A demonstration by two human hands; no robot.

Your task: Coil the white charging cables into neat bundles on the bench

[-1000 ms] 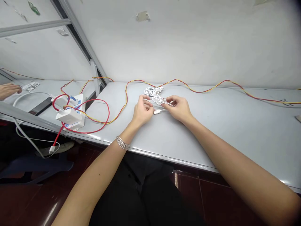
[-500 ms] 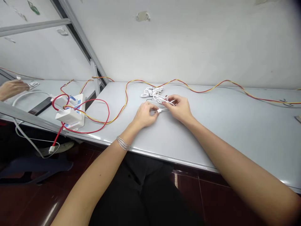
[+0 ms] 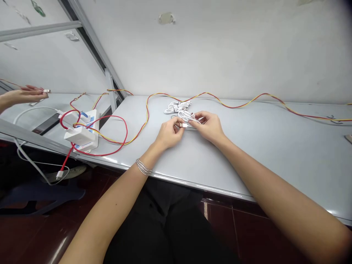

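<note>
My left hand [image 3: 171, 133] pinches a white USB plug [image 3: 183, 125] between thumb and fingers. Fingers closed, my right hand [image 3: 209, 127] grips a coiled white cable [image 3: 187, 116] just to the right of the plug. Behind both hands, a bundle of white cables [image 3: 177, 107] lies on the grey table [image 3: 247, 154], bound with a thin dark tie. A small dark wire piece lies partly hidden by my left fingers.
On the left, white chargers [image 3: 79, 135] sit in a power strip [image 3: 96, 126] beside looping red cable. A twisted red-yellow wire [image 3: 236, 107] runs along the wall. Another person's hand [image 3: 27, 94] holds a white plug [image 3: 47, 91] beyond the metal frame [image 3: 93, 47].
The plug at my left fingertips has moved slightly up and left and turned level. My right hand has barely moved. The other person's hand has moved right and opened out somewhat.
</note>
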